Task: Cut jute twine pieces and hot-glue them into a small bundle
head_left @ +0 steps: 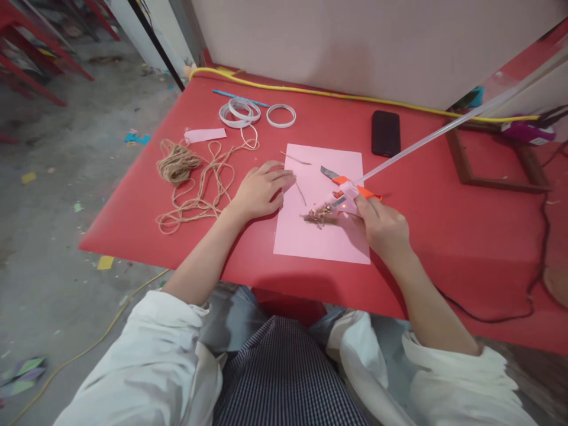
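My right hand (384, 228) is wrapped round a pink glue gun (349, 190) with a small orange light. A long clear glue stick (435, 136) sticks out of its back, up to the right. The nozzle is over or against a small twine bundle (323, 219) with tiny reddish and pale bits; contact cannot be made out. The bundle lies on a pink paper sheet (319, 247). My left hand (262, 189) rests with fingers stretched out at the sheet's left edge, holding nothing. Orange-handled scissors (331, 173) lie partly behind the gun. Short twine pieces (300, 194) lie nearby.
On the red table (146, 195) are a twine ball (177, 163) with loose strands, white tape rolls (281, 116), a blue pen (239, 97), a pink strip (205, 135), a black phone (386, 133) and a wooden frame (501, 184). A dark cord (501, 320) trails right.
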Motion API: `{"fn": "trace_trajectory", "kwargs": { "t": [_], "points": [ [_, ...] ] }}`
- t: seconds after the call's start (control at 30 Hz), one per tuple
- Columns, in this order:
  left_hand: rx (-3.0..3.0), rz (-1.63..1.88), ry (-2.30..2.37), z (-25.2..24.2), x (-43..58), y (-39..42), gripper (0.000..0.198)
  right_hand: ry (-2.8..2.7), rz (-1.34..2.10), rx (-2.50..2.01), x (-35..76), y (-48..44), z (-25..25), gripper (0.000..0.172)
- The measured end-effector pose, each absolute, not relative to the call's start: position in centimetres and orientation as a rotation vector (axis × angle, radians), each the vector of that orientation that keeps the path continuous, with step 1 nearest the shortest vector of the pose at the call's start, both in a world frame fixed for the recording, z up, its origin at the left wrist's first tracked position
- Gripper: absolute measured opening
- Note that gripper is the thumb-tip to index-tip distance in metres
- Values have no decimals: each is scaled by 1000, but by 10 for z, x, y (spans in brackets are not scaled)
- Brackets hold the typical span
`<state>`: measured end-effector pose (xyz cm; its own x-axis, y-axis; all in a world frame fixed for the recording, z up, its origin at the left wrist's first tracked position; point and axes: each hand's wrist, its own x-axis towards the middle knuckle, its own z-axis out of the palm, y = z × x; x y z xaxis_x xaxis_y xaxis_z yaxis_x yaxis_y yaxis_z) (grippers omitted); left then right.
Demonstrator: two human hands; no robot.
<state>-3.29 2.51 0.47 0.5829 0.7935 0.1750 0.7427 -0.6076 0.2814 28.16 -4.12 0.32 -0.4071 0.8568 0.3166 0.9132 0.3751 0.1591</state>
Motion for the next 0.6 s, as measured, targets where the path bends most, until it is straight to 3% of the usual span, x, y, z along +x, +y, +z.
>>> {"fn": "trace_trajectory", "kwargs": {
  "t": [0.23,0.6],
  "points": [
    [2619,255,1374,11,-31,21,70,-2390,-643,-1395,283,-41,3,50],
    [2603,268,1399,8,-33,22,74,-2441,-440,-1523,284,-41,5,42]
  ]
}}
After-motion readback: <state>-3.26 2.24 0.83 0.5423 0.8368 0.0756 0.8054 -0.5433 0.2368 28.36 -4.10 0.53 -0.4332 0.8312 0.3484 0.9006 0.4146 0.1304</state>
